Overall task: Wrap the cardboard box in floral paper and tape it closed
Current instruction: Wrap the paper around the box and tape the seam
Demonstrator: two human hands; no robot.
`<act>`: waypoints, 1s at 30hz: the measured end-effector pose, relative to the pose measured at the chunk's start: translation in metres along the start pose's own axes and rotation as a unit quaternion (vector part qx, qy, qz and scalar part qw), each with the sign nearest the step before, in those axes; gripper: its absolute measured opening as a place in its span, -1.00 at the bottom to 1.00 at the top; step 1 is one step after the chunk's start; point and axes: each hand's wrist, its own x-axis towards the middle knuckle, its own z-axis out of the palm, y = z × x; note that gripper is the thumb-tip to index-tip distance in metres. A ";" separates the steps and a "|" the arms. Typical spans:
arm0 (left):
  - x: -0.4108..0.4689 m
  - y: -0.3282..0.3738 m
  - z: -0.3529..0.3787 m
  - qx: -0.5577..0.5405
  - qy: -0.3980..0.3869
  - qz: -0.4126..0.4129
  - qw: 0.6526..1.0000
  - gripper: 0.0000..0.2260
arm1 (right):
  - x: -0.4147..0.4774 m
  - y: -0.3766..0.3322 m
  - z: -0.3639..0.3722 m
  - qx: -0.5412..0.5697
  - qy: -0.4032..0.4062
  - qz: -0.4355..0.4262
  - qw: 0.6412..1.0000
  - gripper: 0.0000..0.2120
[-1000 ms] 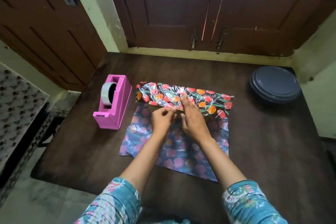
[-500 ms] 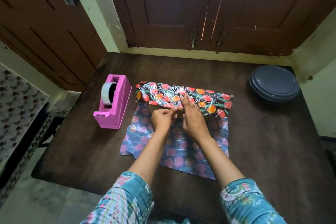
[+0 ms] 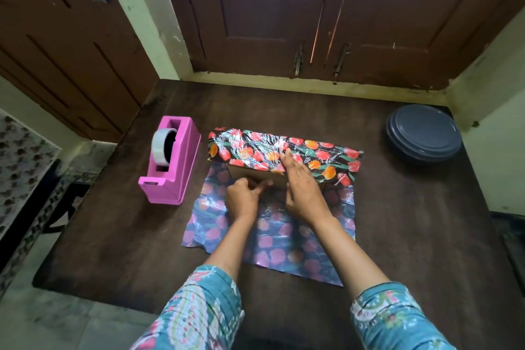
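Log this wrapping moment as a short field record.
cardboard box: top covered, near face bare
floral paper: folded over the box, the remainder spread toward the person
right hand: flat, pressing the paper onto the box
left hand: fingers curled at the box's near face; grip unclear
tape dispenser: pink, left of the box, untouched

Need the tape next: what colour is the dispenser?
Bright pink tape dispenser, left of the cardboard box; it shows best in the head view.

The left hand (image 3: pixel 243 197) draws back toward the near side, off the folded floral paper (image 3: pixel 255 148) edge. More of the cardboard box (image 3: pixel 247 174) shows.
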 end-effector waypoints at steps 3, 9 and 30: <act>0.001 -0.005 -0.008 0.051 0.026 0.015 0.998 -0.75 | 0.000 -0.002 0.000 0.000 0.005 -0.003 1.000 -0.27; -0.007 -0.010 -0.026 0.047 0.099 0.372 0.922 -0.90 | -0.001 -0.002 0.003 -0.003 0.017 0.008 1.000 -0.30; 0.009 -0.010 -0.013 0.318 0.100 0.496 0.802 -0.49 | -0.001 -0.004 0.001 0.032 0.020 0.032 0.999 -0.31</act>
